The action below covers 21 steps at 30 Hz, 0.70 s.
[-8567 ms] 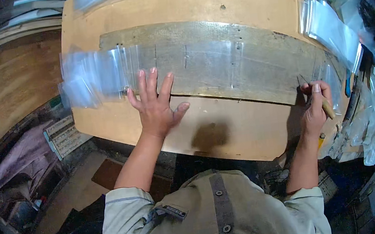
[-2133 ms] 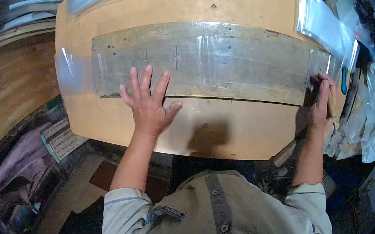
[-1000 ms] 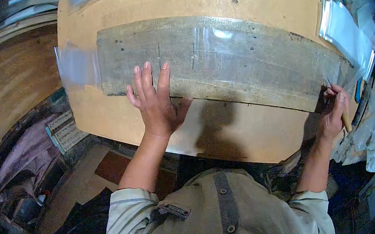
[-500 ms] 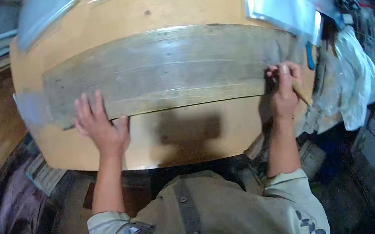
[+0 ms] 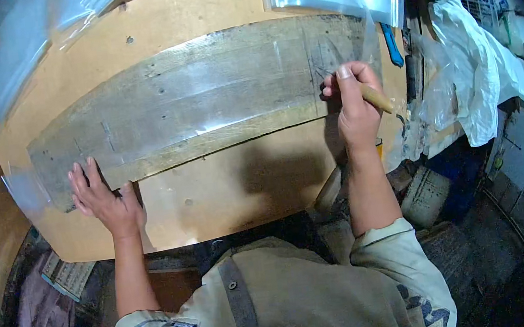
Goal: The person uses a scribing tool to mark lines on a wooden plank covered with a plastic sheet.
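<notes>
Fingers of right hand (image 5: 355, 113) grip wooden-handled tool (image 5: 374, 97) — left hand (image 5: 104, 202) spread flat on clear sheet (image 5: 202, 105).

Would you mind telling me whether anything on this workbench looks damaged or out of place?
The grey cutting strip is scored with cuts and scratches, plainly worn. A white cloth hangs bunched over the clutter at the right. Nothing looks spilled.
</notes>
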Each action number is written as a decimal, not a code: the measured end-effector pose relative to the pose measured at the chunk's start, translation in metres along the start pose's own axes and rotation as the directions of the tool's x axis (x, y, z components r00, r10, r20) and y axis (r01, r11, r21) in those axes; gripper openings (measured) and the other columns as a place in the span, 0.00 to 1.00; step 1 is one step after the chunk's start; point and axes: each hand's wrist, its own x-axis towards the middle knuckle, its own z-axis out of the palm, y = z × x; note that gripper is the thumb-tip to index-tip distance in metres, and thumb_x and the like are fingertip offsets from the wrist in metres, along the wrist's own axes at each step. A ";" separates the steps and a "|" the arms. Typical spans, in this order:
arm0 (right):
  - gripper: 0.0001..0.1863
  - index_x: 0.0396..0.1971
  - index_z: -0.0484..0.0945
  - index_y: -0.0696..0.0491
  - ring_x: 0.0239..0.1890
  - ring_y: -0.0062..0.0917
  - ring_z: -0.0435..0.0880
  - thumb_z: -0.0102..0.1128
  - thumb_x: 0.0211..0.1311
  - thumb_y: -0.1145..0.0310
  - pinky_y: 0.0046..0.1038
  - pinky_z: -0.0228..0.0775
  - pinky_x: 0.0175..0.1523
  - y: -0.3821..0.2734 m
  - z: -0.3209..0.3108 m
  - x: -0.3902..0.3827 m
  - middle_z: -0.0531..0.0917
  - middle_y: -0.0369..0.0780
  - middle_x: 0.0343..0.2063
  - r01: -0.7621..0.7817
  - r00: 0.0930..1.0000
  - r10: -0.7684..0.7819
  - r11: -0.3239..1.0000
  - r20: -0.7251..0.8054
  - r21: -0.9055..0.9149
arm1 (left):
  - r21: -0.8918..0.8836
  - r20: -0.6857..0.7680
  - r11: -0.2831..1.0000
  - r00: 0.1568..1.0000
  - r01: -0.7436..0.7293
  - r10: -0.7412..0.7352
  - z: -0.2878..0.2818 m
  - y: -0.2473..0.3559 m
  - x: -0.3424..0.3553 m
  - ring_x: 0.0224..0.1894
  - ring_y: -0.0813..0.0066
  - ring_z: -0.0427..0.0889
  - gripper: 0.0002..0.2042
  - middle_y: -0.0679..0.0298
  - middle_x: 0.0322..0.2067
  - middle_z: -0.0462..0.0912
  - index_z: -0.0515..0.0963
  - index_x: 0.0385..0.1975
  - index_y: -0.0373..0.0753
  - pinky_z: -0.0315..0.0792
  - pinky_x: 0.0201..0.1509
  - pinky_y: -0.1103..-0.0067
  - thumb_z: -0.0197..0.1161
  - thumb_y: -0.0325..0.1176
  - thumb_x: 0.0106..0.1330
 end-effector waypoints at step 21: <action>0.08 0.27 0.76 0.57 0.24 0.13 0.75 0.57 0.64 0.70 0.20 0.68 0.31 -0.003 0.002 0.001 0.80 0.34 0.21 0.068 0.997 -0.059 0.981 0.050 -0.182 | 0.039 -0.018 0.999 1.000 -0.015 0.015 0.001 0.000 0.001 0.72 0.50 0.47 0.34 0.52 0.68 0.54 0.59 0.67 0.42 0.35 0.69 0.51 0.43 0.60 0.67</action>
